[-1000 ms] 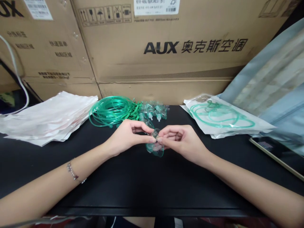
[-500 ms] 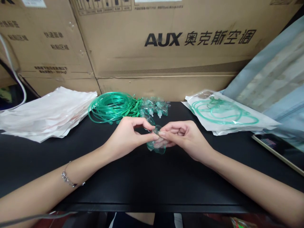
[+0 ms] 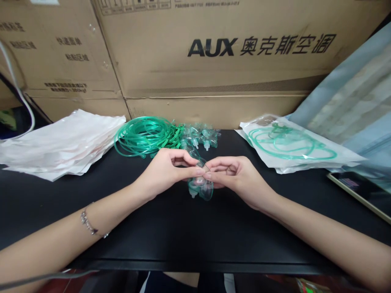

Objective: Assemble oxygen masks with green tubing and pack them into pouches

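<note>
Above the middle of the black table, a clear green-tinted oxygen mask (image 3: 205, 190) hangs between my two hands. My left hand (image 3: 171, 165) pinches its upper edge between thumb and fingers. Close beside it, almost touching, my right hand (image 3: 233, 173) pinches the same edge from the other side. A thin curved line, perhaps a wire or the rim, shows near my right fingertips. The mask's white connector points down at its lower left. My fingers hide part of the upper mask.
Coiled green tubing (image 3: 142, 136), green straps (image 3: 173, 137) and several more masks (image 3: 201, 136) lie at the back. White pouches (image 3: 61, 142) are stacked left; a bagged tubing set (image 3: 290, 140) and a phone (image 3: 357, 187) lie right. Cardboard boxes (image 3: 214, 77) stand behind.
The mask has turned slightly between my fingers, so its white connector now shows at the lower left. Both hands stay nearly in place, still pinching it.
</note>
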Tool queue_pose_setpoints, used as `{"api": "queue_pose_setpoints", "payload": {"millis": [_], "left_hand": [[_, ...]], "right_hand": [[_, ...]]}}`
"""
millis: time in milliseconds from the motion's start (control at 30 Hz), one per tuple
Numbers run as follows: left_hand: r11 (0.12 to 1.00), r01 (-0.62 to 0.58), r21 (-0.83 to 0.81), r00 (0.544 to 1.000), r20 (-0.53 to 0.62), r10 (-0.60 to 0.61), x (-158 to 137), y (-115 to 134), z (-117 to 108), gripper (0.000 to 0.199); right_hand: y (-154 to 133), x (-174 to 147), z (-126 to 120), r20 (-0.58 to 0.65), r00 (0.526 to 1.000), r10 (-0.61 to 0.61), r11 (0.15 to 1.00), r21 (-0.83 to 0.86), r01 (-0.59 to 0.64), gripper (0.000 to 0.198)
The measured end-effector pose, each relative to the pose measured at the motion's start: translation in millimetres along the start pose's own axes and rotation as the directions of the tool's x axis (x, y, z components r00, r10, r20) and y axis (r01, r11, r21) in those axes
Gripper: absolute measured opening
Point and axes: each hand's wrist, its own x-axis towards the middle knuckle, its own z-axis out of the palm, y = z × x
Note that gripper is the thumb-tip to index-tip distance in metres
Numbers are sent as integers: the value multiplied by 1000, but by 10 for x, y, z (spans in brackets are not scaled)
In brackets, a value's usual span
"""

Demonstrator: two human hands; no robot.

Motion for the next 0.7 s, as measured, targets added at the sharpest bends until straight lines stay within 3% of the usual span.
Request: {"api": "queue_pose_setpoints", "payload": {"millis": [333,467,700], "left_hand": [[994,111,-16,987,118,-108,46,39,-86,16],[994,107,13,989,105,-107,48,53,-86,24],[995,101,-19,993,60,-100,50,43,-75,23]], "right_hand": [[8,12,-36,31,999,41,997,70,-43,18],[14,8,-25,69,995,72,990,119,-80,16],[27,14,-36,121,992,21,994,103,-34,17]]}}
